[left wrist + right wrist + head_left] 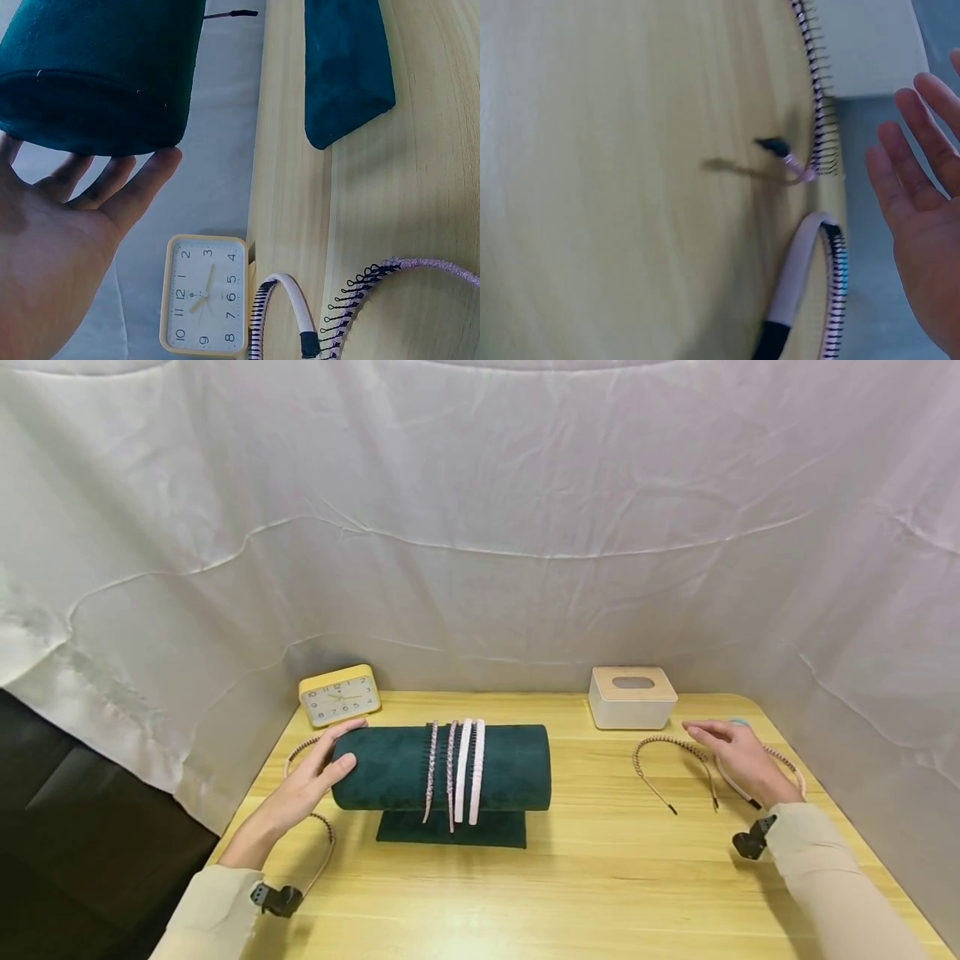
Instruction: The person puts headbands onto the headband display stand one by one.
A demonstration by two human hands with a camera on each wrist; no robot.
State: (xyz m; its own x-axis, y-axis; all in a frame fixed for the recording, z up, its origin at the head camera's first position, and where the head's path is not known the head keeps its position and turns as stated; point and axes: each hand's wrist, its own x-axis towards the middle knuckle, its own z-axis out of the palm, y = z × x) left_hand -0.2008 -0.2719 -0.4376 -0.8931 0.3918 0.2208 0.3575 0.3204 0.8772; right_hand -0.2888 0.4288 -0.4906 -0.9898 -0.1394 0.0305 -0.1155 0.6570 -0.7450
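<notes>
A dark green velvet roll stand (375,768) lies crosswise, carrying several toothed headbands, among them a braided pink one (431,772) and a pale pink one (477,772). My left hand (298,789) touches the roll's left end, its fingers spread along the rim of the round end (82,112) in the left wrist view. Over at the right, my right hand (738,764) hovers above loose headbands, fingers extended and holding nothing. One braided headband (637,760) lies left of that hand; another (797,770) shows partly behind it.
A yellow alarm clock (341,697) stands at the back left, close behind my left hand. Toward the back right is a white tissue box (632,710) with a wooden lid. More headbands (330,839) lie near the left table edge, partly hidden by my arm. Pale curtains (480,593) surround the table.
</notes>
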